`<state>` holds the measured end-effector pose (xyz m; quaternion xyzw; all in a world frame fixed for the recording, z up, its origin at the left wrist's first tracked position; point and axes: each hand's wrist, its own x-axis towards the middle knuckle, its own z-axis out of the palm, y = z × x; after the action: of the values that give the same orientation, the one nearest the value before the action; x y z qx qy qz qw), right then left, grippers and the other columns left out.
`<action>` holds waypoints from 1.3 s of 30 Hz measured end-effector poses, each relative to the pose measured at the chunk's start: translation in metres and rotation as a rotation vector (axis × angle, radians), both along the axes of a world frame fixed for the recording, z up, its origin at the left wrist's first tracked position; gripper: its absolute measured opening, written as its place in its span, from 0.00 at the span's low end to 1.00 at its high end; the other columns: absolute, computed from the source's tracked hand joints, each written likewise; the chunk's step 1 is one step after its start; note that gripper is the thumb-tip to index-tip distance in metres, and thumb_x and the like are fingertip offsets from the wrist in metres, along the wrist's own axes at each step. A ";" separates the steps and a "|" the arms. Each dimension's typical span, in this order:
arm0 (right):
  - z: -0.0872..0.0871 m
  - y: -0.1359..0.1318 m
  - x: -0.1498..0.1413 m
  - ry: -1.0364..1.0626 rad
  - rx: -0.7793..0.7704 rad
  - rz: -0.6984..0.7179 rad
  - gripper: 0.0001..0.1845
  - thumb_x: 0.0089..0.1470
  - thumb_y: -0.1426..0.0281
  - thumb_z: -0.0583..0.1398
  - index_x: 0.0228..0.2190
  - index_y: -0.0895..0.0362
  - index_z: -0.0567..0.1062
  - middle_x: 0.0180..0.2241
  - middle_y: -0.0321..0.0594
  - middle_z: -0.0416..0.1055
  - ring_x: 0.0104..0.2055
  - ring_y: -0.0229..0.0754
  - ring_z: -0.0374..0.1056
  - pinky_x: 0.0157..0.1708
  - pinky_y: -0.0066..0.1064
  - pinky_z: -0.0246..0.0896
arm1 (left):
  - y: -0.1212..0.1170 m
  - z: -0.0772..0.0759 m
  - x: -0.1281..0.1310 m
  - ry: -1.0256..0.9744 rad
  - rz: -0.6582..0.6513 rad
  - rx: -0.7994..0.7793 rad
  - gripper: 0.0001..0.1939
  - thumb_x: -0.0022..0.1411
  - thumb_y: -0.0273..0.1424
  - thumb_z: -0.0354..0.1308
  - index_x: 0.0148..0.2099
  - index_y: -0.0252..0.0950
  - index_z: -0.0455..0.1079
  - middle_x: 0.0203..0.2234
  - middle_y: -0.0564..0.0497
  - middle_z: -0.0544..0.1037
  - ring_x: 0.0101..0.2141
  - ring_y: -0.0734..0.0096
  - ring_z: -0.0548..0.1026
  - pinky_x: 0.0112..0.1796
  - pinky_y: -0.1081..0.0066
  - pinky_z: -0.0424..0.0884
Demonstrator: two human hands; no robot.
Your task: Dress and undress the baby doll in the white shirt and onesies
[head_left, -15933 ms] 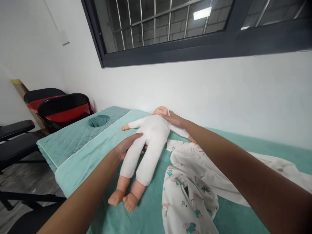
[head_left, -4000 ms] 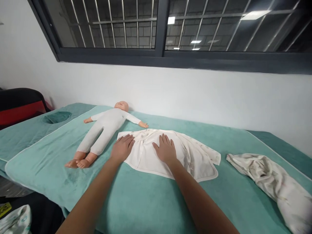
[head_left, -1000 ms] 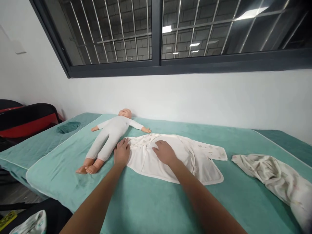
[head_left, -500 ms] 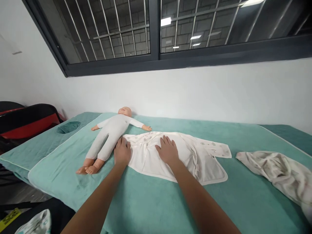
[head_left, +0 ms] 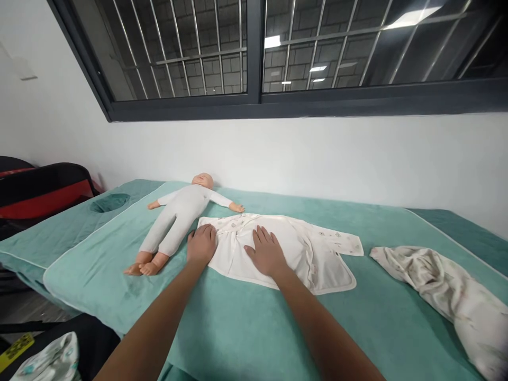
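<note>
White garment (head_left: 296, 248): spread on the green bed (head_left: 246, 328), beside the doll (head_left: 184, 203) — mostly flat, creased towards its far right part.
Left hand (head_left: 201, 244): palm down on the end nearest the doll, fingers close together.
Right hand (head_left: 266, 251): flat on the middle, fingers slightly spread, thumb apart.
Progress: the laying-out looks largely done; some folds are left.
Printed cloth (head_left: 440, 291): bunched at the right, apart from the garment — not smoothed.

soft, even indoor light, bright white wall (head_left: 317, 159), white lights glaring in dark window (head_left: 357, 58), faint shadows on green cover (head_left: 242, 328), wide-angle stretching at edges
</note>
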<state>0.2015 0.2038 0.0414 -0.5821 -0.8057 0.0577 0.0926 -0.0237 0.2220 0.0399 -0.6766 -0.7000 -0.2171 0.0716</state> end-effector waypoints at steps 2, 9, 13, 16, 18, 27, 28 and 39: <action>-0.001 0.000 0.000 0.004 0.017 -0.013 0.38 0.63 0.52 0.38 0.65 0.63 0.51 0.69 0.45 0.37 0.70 0.49 0.33 0.65 0.45 0.28 | 0.000 0.000 0.000 0.001 0.005 -0.003 0.21 0.70 0.34 0.37 0.53 0.36 0.69 0.54 0.44 0.73 0.57 0.63 0.66 0.57 0.59 0.58; 0.001 -0.003 -0.002 -0.011 0.039 -0.037 0.35 0.64 0.54 0.39 0.64 0.60 0.54 0.68 0.43 0.41 0.70 0.49 0.34 0.65 0.44 0.29 | -0.002 0.000 0.002 -0.034 -0.009 -0.023 0.21 0.69 0.32 0.39 0.55 0.36 0.68 0.58 0.44 0.69 0.60 0.64 0.61 0.59 0.57 0.54; 0.004 -0.006 -0.003 0.001 0.024 -0.043 0.33 0.64 0.56 0.41 0.64 0.58 0.55 0.68 0.41 0.41 0.70 0.47 0.35 0.65 0.43 0.30 | -0.006 0.002 0.001 -0.052 -0.033 -0.026 0.21 0.69 0.32 0.39 0.55 0.36 0.68 0.59 0.44 0.68 0.61 0.64 0.61 0.59 0.57 0.55; 0.005 -0.006 -0.003 0.021 0.016 -0.051 0.32 0.63 0.56 0.42 0.64 0.57 0.56 0.68 0.40 0.42 0.70 0.46 0.36 0.65 0.42 0.30 | -0.007 0.003 0.000 -0.059 -0.037 -0.021 0.20 0.69 0.32 0.39 0.54 0.37 0.69 0.58 0.44 0.69 0.60 0.63 0.62 0.59 0.57 0.55; 0.004 -0.005 -0.003 0.044 0.016 -0.054 0.32 0.63 0.57 0.43 0.63 0.57 0.56 0.68 0.40 0.43 0.69 0.46 0.37 0.65 0.42 0.30 | -0.007 0.003 -0.001 -0.062 -0.038 -0.017 0.20 0.69 0.32 0.39 0.53 0.37 0.69 0.58 0.44 0.69 0.60 0.62 0.62 0.58 0.57 0.56; -0.003 0.003 0.003 0.380 0.022 -0.057 0.26 0.58 0.62 0.53 0.56 0.54 0.68 0.65 0.39 0.54 0.68 0.45 0.44 0.65 0.42 0.33 | -0.004 -0.002 -0.004 -0.074 -0.046 0.011 0.19 0.68 0.31 0.39 0.50 0.37 0.70 0.57 0.45 0.70 0.60 0.63 0.63 0.58 0.58 0.55; -0.004 0.005 0.004 0.442 0.019 -0.061 0.24 0.57 0.63 0.55 0.54 0.54 0.71 0.64 0.39 0.56 0.67 0.45 0.46 0.65 0.42 0.34 | -0.004 -0.003 -0.004 -0.077 -0.047 0.012 0.19 0.68 0.31 0.39 0.50 0.38 0.70 0.57 0.45 0.70 0.60 0.63 0.63 0.58 0.58 0.55; 0.001 0.006 0.057 1.427 -0.026 -0.144 0.23 0.61 0.57 0.45 0.49 0.51 0.72 0.58 0.39 0.66 0.59 0.37 0.63 0.58 0.39 0.60 | -0.004 0.001 -0.004 -0.079 -0.033 -0.008 0.20 0.69 0.31 0.38 0.51 0.36 0.70 0.57 0.44 0.70 0.60 0.63 0.62 0.59 0.56 0.54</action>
<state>0.2587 0.2097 0.0421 -0.4551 -0.5078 0.4278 0.5933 -0.0279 0.2177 0.0406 -0.6793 -0.6918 -0.2418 0.0375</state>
